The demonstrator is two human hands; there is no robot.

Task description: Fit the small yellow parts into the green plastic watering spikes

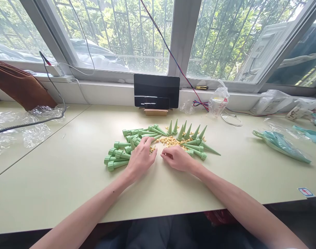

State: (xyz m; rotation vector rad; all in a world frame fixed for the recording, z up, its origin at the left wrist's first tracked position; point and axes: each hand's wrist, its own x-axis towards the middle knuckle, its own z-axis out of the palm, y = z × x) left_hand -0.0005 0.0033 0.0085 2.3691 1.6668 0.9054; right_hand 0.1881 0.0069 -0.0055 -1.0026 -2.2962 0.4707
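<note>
My left hand [141, 156] rests over the left group of green plastic watering spikes [118, 164], its thumb apart from its bent fingers. Nothing shows between them, though the spikes and small pieces beneath are partly covered. Across a narrow gap, my right hand [178, 157] is low over the table with thumb and fingers pressed together; anything in that pinch is too small or hidden to name. Small yellow peg-like pieces [169, 141] lie heaped just beyond both hands. Behind the heap several green cones [188, 132] stand point up, and more spikes [195, 147] lie beside my right hand.
A black tablet [156, 86] leans at the back with a phone [156, 103] before it on a cardboard stand [156, 112]. Teal plastic packages [282, 145] lie to the right. On the left are a brown bag [20, 84], a dark cable [30, 122] and clear plastic wrap [35, 135].
</note>
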